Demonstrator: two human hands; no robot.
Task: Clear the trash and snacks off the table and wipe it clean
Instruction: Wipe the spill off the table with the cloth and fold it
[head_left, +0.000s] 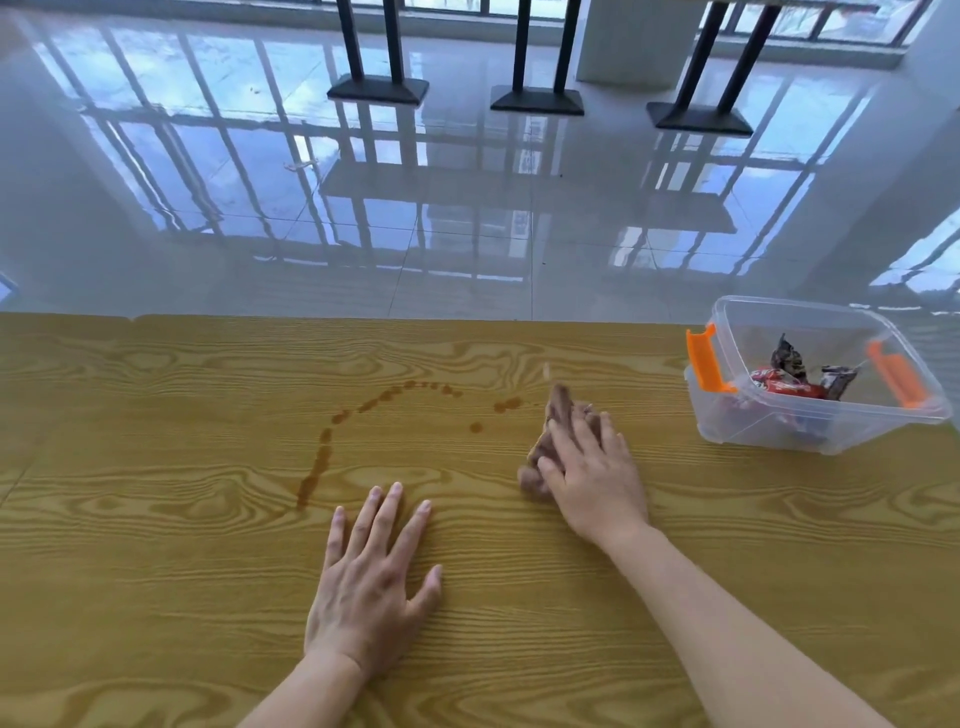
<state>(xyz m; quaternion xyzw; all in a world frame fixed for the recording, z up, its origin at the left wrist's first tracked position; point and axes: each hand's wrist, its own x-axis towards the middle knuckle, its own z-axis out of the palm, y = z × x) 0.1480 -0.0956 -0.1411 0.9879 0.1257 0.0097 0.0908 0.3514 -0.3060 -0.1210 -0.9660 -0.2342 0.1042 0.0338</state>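
Now I press my right hand (592, 478) flat on the brown cloth (558, 415); my left hand (371, 587) lies spread, empty, at lower centre. I should sweep left through the whole stain (322, 457) on the table (156, 571), pressing evenly.

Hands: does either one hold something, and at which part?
The right hand presses a brown cloth flat, covering its near part. The left hand lies empty on the table.

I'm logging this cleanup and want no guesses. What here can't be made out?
Head view:
- Cloth: motion-blurred, mostly hidden under the right hand.
- Snack wrappers in the plastic container: print too small to read.
- Table: cut off by the left, right and bottom edges.
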